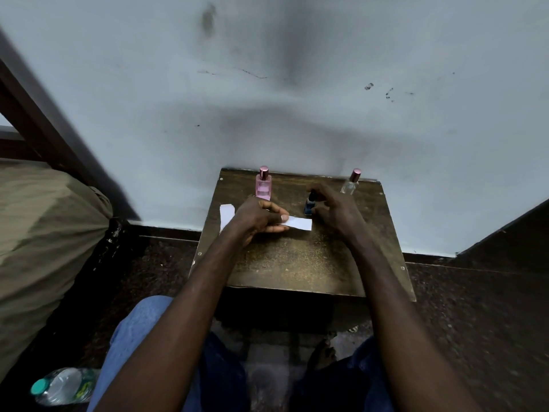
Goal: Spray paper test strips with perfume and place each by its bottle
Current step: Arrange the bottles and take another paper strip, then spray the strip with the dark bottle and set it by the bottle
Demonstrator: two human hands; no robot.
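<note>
My left hand (258,219) pinches one end of a white paper strip (300,223), which sticks out to the right just above the small wooden table (297,263). My right hand (335,210) hovers by the top of a small dark blue bottle (309,205); its fingers are spread and whether they touch the bottle is unclear. A pink perfume bottle (263,185) with a pink cap stands at the back left. At the back right stands a clear bottle (350,182) with a pink cap. More white paper (226,215) lies left of my left hand.
The table stands against a grey-white wall (267,99). A cloth-covered bundle (44,233) lies at the left. A plastic water bottle (64,385) lies on the dark floor at the lower left. My knees in blue jeans are below the table's front edge.
</note>
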